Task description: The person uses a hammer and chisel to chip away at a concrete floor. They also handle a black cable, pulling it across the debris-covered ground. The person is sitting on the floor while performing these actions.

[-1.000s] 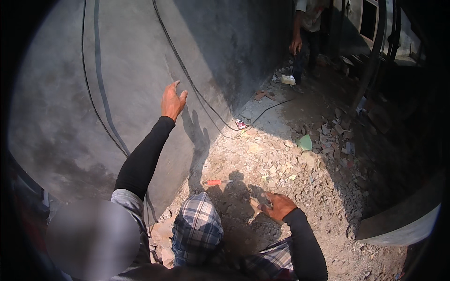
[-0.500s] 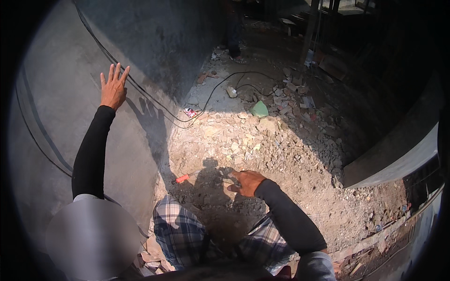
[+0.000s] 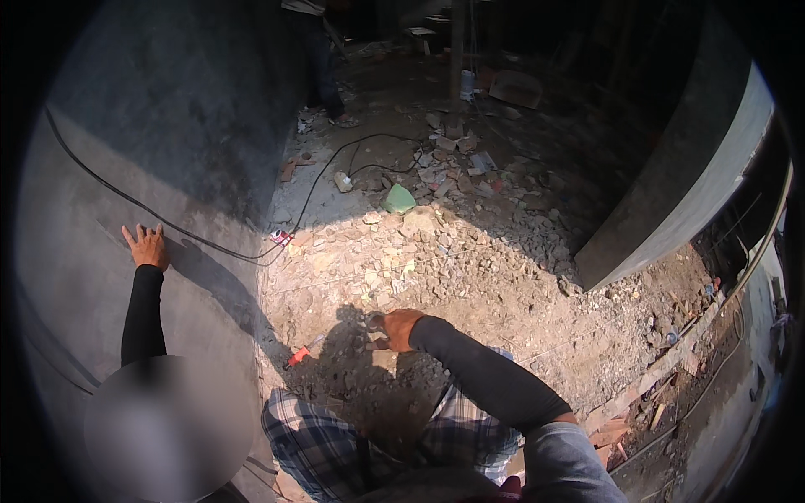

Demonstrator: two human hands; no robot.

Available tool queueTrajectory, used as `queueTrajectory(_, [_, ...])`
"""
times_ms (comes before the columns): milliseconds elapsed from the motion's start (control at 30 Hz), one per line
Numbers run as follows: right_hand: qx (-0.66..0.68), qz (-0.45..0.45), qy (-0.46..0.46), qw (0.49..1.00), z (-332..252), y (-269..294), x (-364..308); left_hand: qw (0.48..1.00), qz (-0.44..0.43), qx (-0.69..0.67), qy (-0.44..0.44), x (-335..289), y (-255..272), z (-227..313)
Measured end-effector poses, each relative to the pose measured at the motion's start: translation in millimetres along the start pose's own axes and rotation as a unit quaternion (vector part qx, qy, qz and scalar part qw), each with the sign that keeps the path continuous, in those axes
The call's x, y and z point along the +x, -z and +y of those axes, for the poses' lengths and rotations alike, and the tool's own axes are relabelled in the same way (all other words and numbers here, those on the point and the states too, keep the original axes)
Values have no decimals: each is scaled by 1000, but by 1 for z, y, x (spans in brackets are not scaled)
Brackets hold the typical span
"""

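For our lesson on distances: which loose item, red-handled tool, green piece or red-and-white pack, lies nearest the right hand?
The red-handled tool, left of the right hand; the green piece and the red-and-white pack lie farther off.

Black arm sleeves [image 3: 490, 369], a grey shirtsleeve [image 3: 562, 461] and blue checked legwear [image 3: 310, 432] are worn.

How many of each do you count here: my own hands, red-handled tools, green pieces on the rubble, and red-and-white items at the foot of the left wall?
Left hand and right hand: 2
Red-handled tool: 1
Green piece: 1
Red-and-white item: 1
Total: 5
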State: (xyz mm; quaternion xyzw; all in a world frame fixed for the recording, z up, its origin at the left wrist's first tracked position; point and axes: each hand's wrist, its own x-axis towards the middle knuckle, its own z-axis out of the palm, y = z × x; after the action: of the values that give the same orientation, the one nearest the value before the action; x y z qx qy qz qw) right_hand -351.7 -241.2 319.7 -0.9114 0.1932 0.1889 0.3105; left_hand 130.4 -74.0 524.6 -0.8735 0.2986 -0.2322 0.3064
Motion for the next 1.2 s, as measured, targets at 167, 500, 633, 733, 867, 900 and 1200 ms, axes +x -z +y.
queueTrajectory(167, [1, 21, 7, 1000, -3, 2, -4, 995, 75, -71, -15, 13, -38, 6])
queueTrajectory(500, [15, 0, -33, 999, -4, 11, -3, 543, -72, -814, 194, 105, -92, 12])
queueTrajectory(633, [27, 12, -42, 999, 5, 7, -2, 502, -46, -853, 136, 96, -75, 46])
queueTrajectory(733, [23, 14, -35, 999, 10, 6, -3, 499, -41, -861, 88, 83, -60, 75])
queueTrajectory(867, [34, 22, -46, 998, 17, -2, 2, 541, -9, -839, 52, 32, -29, 126])
queueTrajectory(900, [35, 17, -49, 998, 15, -3, 6, 547, -13, -836, 37, 16, -31, 132])
queueTrajectory(1200, [14, 9, -18, 1000, 7, 2, 12, 557, 114, -821, 51, -195, 8, 62])
